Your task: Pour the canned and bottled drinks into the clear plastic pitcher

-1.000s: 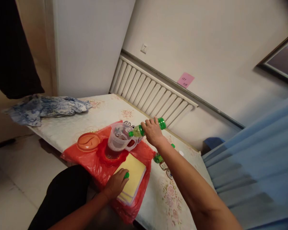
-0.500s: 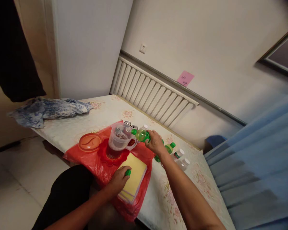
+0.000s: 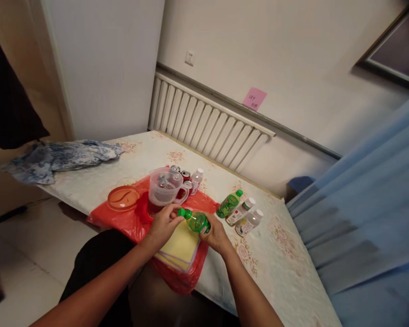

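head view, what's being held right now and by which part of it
A tilted green bottle: the right hand grips its lower body, and the left hand holds the green cap at its mouth end.

Dim, warmish light leaves shadows on the blue curtain (image 3: 368, 204) and a glint on the orange lid (image 3: 123, 198). Edges look stretched and soft.

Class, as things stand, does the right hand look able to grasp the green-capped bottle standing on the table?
Probably not: the right hand is holding another green bottle, though the way to the standing green bottle looks free.
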The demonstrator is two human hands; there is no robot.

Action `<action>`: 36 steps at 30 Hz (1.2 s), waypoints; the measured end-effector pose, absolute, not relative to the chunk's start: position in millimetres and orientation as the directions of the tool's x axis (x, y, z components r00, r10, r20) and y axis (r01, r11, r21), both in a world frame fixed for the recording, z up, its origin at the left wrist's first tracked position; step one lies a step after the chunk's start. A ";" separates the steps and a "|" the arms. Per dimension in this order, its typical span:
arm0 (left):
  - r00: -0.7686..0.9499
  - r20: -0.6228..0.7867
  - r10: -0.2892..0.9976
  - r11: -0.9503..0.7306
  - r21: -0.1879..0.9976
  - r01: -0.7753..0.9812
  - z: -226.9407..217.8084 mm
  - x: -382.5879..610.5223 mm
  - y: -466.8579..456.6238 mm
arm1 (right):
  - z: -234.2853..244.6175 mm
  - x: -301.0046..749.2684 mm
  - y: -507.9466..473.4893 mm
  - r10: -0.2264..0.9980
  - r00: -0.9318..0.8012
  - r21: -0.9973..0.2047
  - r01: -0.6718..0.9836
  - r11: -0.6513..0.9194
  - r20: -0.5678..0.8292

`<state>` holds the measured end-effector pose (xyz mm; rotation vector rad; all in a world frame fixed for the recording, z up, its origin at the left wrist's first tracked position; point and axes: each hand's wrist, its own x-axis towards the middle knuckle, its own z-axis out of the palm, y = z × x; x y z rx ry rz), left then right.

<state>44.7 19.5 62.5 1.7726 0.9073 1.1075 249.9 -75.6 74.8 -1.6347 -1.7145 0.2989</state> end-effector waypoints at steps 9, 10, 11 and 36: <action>0.541 0.377 0.752 -0.544 0.818 0.186 73.4 48.3 15.8 | 68.8 249.4 -91.6 0.922 0.095 -0.559 0.817 0.144 0.376; 0.554 0.382 0.740 -0.558 0.809 0.187 74.1 48.2 15.9 | 67.9 249.5 -92.3 0.920 0.098 -0.566 0.811 0.148 0.380; 0.566 0.388 0.727 -0.571 0.800 0.185 74.5 48.2 16.0 | 67.1 249.2 -93.1 0.919 0.101 -0.580 0.800 0.153 0.382; 0.592 0.352 0.725 -0.540 0.824 0.171 56.3 77.4 12.1 | 54.0 265.6 -108.8 0.930 0.334 -0.958 0.280 0.059 0.155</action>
